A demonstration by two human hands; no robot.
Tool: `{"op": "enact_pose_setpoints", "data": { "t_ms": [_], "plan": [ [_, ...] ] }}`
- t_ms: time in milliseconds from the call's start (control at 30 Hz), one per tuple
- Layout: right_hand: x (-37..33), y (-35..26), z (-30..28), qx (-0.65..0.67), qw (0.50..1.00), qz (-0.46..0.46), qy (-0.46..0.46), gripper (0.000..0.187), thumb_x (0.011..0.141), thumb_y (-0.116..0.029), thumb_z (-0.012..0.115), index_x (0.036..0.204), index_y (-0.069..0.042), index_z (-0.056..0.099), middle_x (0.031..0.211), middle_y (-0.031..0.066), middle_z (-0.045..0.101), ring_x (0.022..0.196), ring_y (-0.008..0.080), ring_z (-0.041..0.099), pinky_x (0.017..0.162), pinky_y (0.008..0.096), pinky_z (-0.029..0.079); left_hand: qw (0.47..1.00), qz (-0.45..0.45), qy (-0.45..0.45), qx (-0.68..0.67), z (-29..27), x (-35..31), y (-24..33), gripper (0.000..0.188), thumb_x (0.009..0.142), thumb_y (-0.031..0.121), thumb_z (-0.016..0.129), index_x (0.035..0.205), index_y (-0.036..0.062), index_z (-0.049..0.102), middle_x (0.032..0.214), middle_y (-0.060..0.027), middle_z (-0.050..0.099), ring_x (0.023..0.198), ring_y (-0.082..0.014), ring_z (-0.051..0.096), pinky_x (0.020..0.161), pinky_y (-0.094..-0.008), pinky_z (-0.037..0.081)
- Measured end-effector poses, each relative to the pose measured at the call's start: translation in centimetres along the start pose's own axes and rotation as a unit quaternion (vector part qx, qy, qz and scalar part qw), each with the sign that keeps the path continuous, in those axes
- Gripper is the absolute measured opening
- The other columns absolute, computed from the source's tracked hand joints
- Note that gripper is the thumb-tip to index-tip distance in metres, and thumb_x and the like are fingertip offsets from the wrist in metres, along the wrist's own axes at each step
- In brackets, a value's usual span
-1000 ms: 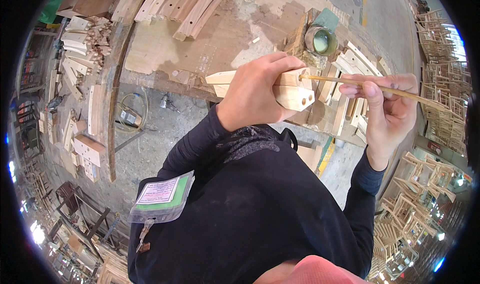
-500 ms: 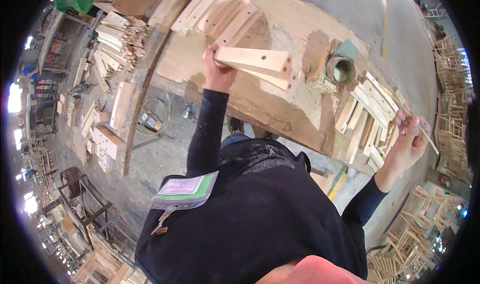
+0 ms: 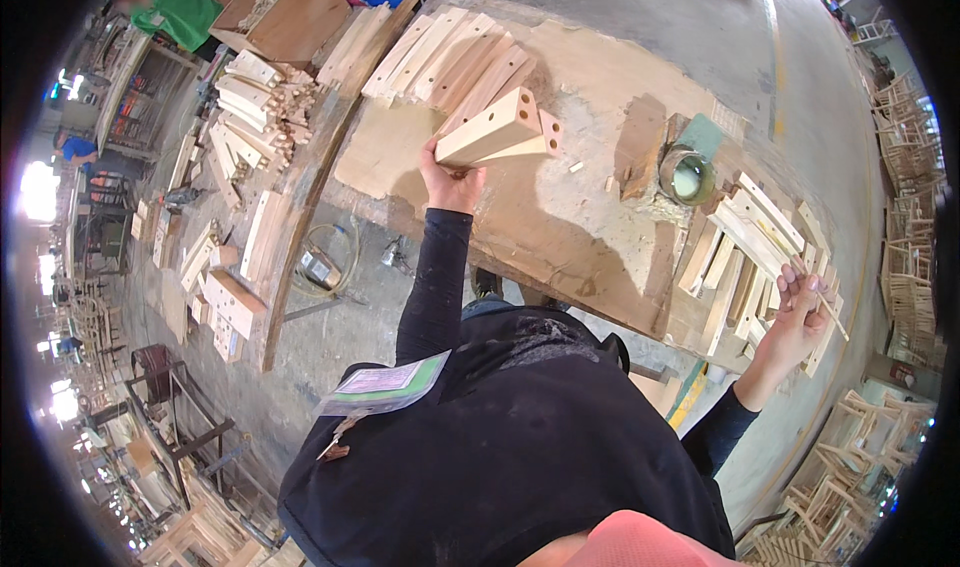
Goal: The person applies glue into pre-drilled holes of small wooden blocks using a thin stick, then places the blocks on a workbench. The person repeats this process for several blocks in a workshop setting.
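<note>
The open pot (image 3: 687, 175), with something pale green inside, stands on the workbench (image 3: 590, 237), and a teal piece (image 3: 703, 133) sits just beyond it. To the left of the pot, and well apart from it, the left hand (image 3: 452, 179) is closed around the near ends of two wooden blocks (image 3: 490, 135), its fingers wrapped underneath. The blocks meet at the hand and spread a little toward the pot, their ends with dark round holes facing that way; whether they touch the bench below cannot be told. Farther left of the pot and beyond the blocks, a row of wooden slats (image 3: 445, 59) lies side by side, several with a hole. To the right of the pot and nearer the person, the right hand (image 3: 797, 317) has its thumb and fingers pinched together on a thin stick (image 3: 838, 323), which slants across the hand. Beside and under that hand, a pile of wooden strips (image 3: 735, 267) lies to the pot's lower right. Far to the left of the pot, a second table (image 3: 285, 257) bears more cut wood (image 3: 250, 102), and at its far end is a brown box (image 3: 285, 25), with a person in a green top (image 3: 180, 9) close by.
</note>
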State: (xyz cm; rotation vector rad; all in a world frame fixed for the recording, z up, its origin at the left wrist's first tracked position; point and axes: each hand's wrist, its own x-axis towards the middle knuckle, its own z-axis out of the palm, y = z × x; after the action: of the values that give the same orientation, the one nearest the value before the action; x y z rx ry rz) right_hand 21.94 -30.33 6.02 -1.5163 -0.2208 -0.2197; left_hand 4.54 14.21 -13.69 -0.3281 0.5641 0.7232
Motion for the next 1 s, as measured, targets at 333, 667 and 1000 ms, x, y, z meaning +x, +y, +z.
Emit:
{"op": "enact_pose_setpoints", "data": {
  "t_ms": [333, 667, 1000],
  "plan": [
    [-2.0, -0.5, -4.8, -0.030, 0.998, -0.020, 0.054, 0.016, 0.104, -0.015, 0.059, 0.112, -0.002, 0.058, 0.110, 0.0249, 0.071, 0.095, 0.0252, 0.073, 0.084, 0.0332, 0.061, 0.988, 0.124, -0.079, -0.053, 5.0, 10.8, -2.5, 0.054, 0.090, 0.045, 0.050, 0.128, 0.0087, 0.063, 0.135, -0.0131, 0.063, 0.126, -0.0350, 0.058, 0.108, -0.0576, 0.044],
    [-3.5, 0.3, -7.2, -0.051, 0.991, -0.007, 0.122, 0.020, 0.103, -0.019, 0.062, 0.113, -0.001, 0.060, 0.113, 0.0219, 0.071, 0.098, 0.0250, 0.073, 0.085, 0.0330, 0.060, 0.996, 0.022, 0.050, -0.065, 7.3, 11.7, -1.9, 0.029, 0.090, 0.008, 0.062, 0.116, -0.0047, 0.061, 0.117, -0.0157, 0.066, 0.115, -0.0307, 0.060, 0.099, -0.0436, 0.054],
    [0.8, 5.0, -11.3, -0.133, 0.974, -0.021, 0.180, 0.033, 0.108, -0.028, 0.052, 0.124, -0.001, 0.065, 0.108, 0.0084, 0.069, 0.101, 0.0167, 0.068, 0.082, 0.0310, 0.058, 0.930, -0.188, -0.021, 0.314, -5.0, -1.3, -3.5, 0.014, 0.104, 0.024, 0.059, 0.104, 0.0120, 0.065, 0.067, 0.0058, 0.046, 0.066, -0.0115, 0.052, 0.070, -0.0293, 0.050]
  ]
}}
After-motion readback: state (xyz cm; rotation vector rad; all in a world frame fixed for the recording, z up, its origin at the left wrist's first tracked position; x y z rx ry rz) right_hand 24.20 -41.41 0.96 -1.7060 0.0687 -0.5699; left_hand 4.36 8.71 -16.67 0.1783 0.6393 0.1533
